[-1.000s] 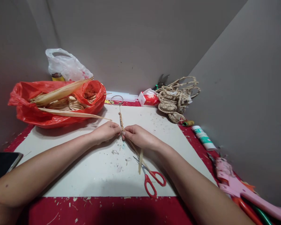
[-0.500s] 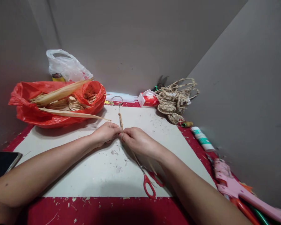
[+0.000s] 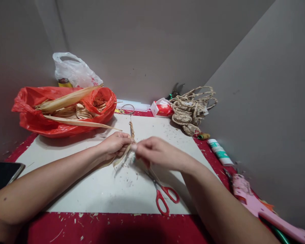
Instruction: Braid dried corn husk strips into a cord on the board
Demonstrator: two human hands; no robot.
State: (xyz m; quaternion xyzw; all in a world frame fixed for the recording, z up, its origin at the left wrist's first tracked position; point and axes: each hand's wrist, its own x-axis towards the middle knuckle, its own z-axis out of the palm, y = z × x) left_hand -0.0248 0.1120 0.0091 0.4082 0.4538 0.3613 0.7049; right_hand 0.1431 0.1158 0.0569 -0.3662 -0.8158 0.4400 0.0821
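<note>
Red-handled scissors [image 3: 158,194] lie at lower centre, blades blurred, and a black phone [image 3: 5,174] is cut off by the left edge. Mid-frame, the left hand [image 3: 117,144] pinches the lower end of the brown stem [image 3: 131,128] beside a pale strip [image 3: 121,158]; the right hand [image 3: 155,152] is too blurred to tell whether it grips anything. Farther off, markings on the red tissue pack [image 3: 164,109], upper centre, and white bag [image 3: 76,73], upper left, are unreadable.

Left grip [image 3: 116,145] pinching brown stem [image 3: 131,128], blurred right grip [image 3: 156,153] beside it, red-handled scissors [image 3: 158,194]
</note>
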